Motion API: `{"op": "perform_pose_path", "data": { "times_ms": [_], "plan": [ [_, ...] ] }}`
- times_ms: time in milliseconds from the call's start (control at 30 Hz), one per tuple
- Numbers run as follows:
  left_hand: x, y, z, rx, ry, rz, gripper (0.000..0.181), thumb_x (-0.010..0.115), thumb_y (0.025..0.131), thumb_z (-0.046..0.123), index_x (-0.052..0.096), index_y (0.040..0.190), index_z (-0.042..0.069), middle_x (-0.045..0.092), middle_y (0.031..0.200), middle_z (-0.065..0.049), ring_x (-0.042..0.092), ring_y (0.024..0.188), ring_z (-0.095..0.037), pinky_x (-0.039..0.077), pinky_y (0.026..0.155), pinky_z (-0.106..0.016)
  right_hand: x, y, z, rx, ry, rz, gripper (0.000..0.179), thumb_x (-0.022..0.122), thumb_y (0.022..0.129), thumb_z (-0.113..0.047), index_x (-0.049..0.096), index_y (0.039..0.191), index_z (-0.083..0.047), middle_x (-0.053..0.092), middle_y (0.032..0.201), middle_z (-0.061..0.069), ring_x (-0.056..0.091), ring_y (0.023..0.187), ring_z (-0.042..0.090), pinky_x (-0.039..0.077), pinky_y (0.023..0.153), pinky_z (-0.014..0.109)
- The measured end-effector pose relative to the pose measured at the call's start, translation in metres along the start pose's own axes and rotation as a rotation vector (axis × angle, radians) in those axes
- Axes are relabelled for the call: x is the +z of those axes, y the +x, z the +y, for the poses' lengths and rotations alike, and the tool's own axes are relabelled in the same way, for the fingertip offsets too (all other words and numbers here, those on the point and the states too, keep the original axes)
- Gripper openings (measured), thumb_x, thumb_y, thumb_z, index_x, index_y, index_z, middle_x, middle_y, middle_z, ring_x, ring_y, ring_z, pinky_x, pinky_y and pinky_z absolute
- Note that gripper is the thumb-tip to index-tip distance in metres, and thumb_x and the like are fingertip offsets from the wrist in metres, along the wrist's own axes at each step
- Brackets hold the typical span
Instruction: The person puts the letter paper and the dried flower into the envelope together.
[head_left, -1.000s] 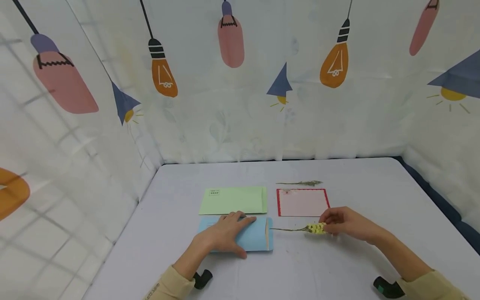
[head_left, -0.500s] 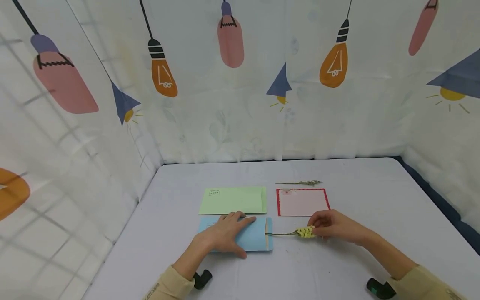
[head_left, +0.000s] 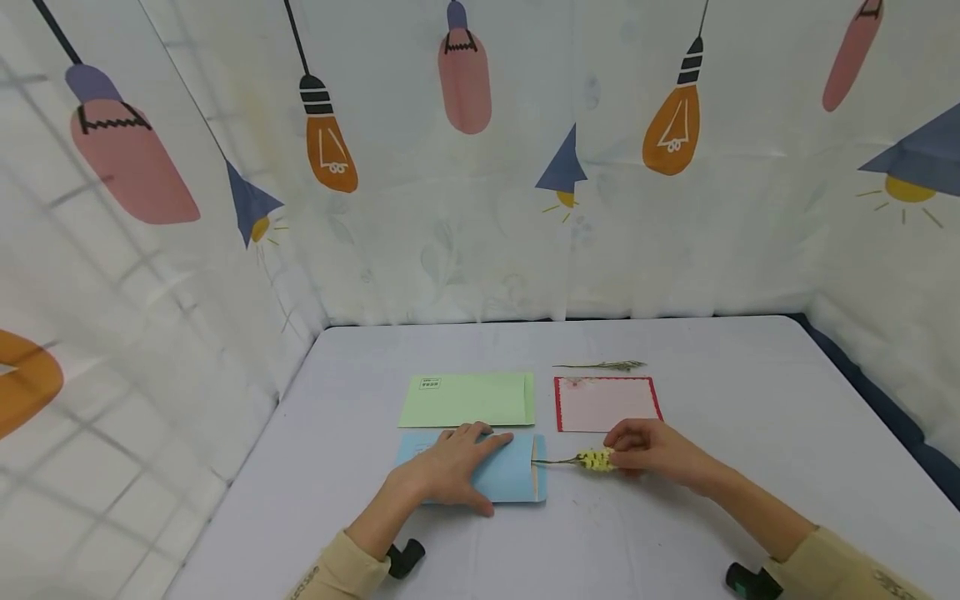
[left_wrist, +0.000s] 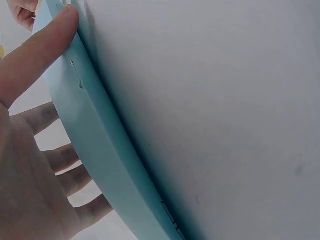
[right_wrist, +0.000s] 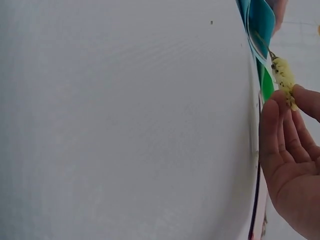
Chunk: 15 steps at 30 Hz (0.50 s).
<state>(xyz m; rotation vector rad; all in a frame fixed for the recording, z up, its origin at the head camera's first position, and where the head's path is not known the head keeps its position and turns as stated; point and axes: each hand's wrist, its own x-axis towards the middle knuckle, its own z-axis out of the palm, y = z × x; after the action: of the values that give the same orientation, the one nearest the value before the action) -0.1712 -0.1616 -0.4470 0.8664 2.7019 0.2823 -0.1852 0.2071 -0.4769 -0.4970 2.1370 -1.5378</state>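
A sprig (head_left: 611, 365) lies behind a red-edged card (head_left: 603, 402), right of a green envelope (head_left: 467, 402).

The person's left forearm (head_left: 386, 508) slants inward, and the left hand (head_left: 461, 467) lies palm down, fingers (head_left: 495, 444) spread, left thumb (left_wrist: 37, 65) splayed out toward the body. Over on the other side, the right forearm (head_left: 757, 508) reaches in low; the right hand (head_left: 648, 450) makes a pinch with the right thumb (right_wrist: 308, 101), though I can't quite tell which fingertips (right_wrist: 270, 111) meet it.
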Motion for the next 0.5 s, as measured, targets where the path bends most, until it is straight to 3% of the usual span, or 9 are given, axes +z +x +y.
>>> {"op": "perform_pose_path", "data": {
  "times_ms": [500],
  "plan": [
    [0.000,-0.002,0.000,0.002,-0.006,0.000,0.100,0.089,0.077,0.050,0.039,0.159,0.024,0.041,0.152,-0.008,0.039,0.140,-0.028,0.030,0.114,-0.054,0.012,0.011,-0.005,-0.013,0.051,-0.047,0.023,0.074,0.094,-0.010,0.065,0.110,0.003,0.070,0.094,0.016,0.070,0.082,0.029,0.059,0.077,0.035]
  ]
}}
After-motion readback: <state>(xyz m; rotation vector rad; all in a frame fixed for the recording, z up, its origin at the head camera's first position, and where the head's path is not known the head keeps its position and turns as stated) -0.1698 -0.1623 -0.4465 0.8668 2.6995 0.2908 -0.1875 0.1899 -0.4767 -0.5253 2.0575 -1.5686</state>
